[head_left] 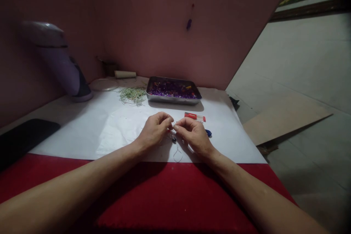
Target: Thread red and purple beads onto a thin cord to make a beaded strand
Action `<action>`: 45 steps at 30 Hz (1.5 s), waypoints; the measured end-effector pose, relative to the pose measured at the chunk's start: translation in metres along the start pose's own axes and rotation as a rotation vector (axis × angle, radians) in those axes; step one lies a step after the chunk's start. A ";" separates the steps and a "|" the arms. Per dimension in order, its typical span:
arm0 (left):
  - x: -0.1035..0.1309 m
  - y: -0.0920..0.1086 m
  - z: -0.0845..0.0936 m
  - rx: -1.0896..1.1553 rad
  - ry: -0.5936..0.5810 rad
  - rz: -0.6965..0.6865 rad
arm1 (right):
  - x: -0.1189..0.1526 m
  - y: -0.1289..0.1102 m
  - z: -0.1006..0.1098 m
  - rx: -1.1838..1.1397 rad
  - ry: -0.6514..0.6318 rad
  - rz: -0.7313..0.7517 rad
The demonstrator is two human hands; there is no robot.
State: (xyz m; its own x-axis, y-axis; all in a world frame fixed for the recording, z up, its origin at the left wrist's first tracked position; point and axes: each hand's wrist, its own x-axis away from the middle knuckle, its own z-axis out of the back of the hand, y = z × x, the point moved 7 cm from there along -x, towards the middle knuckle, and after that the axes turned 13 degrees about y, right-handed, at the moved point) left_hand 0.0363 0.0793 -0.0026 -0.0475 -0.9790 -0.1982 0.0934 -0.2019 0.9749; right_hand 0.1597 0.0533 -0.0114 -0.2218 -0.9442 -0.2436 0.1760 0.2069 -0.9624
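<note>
My left hand (156, 128) and my right hand (195, 136) meet above the white paper, fingertips almost touching. Thumb and forefinger of each are pinched together on a thin beaded thread (177, 155), whose loose loop trails toward me. A shiny dark bead (174, 140) shows just below the fingers, between the hands. Tiny reddish and clear bits near the left fingertips are too small to make out. Close beyond my right hand lies a red-and-white packet (195, 117). Partly hidden behind that hand is a small blue object (208, 132).
A metal tray (174, 99) of purple beads stands at the back. Left of it are tangled greenish threads (133, 95) and a pale roll (125, 74). A purple bottle (64, 64) and a black flat object (27, 137) sit left. A beaded string (189, 24) hangs behind.
</note>
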 end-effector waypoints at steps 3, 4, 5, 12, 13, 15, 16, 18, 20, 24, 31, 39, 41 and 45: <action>0.002 0.002 -0.003 0.008 -0.045 0.030 | 0.001 -0.001 -0.001 0.007 -0.021 0.032; 0.002 0.001 -0.003 0.001 -0.045 0.039 | 0.001 -0.002 -0.002 0.009 -0.023 0.040; 0.002 0.000 -0.003 -0.005 -0.038 0.046 | 0.001 -0.002 -0.001 0.011 -0.021 0.042; 0.000 -0.012 0.000 0.019 0.000 0.108 | -0.001 0.001 0.001 -0.041 0.024 -0.030; 0.000 -0.012 0.001 0.011 0.017 0.106 | -0.001 0.001 0.001 -0.061 0.033 -0.045; -0.001 -0.011 0.004 -0.020 0.057 0.089 | -0.001 0.003 0.001 -0.099 0.042 -0.077; -0.002 -0.010 0.006 -0.037 0.074 0.077 | -0.001 0.003 0.000 -0.115 0.042 -0.093; -0.003 -0.009 0.007 -0.059 0.094 0.051 | -0.001 0.004 0.000 -0.139 0.045 -0.109; -0.003 -0.007 0.007 -0.069 0.101 0.026 | -0.002 0.005 0.001 -0.153 0.048 -0.114; -0.003 -0.007 0.008 -0.093 0.108 -0.006 | -0.001 0.006 0.001 -0.171 0.036 -0.125; -0.004 -0.006 0.009 -0.063 0.115 -0.018 | -0.001 0.006 0.001 -0.171 0.042 -0.114; -0.007 -0.012 0.007 -0.066 0.091 -0.019 | -0.001 0.004 0.001 -0.164 0.052 -0.111; -0.007 -0.013 0.007 -0.074 0.091 -0.021 | -0.001 0.004 0.001 -0.163 0.054 -0.109; -0.007 -0.011 0.007 -0.093 0.082 -0.026 | -0.001 0.004 0.001 -0.159 0.048 -0.105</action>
State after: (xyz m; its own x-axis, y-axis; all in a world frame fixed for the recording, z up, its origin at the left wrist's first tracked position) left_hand 0.0281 0.0884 -0.0116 0.0301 -0.9715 -0.2350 0.1850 -0.2256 0.9565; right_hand 0.1615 0.0549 -0.0150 -0.2774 -0.9501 -0.1426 -0.0031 0.1494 -0.9888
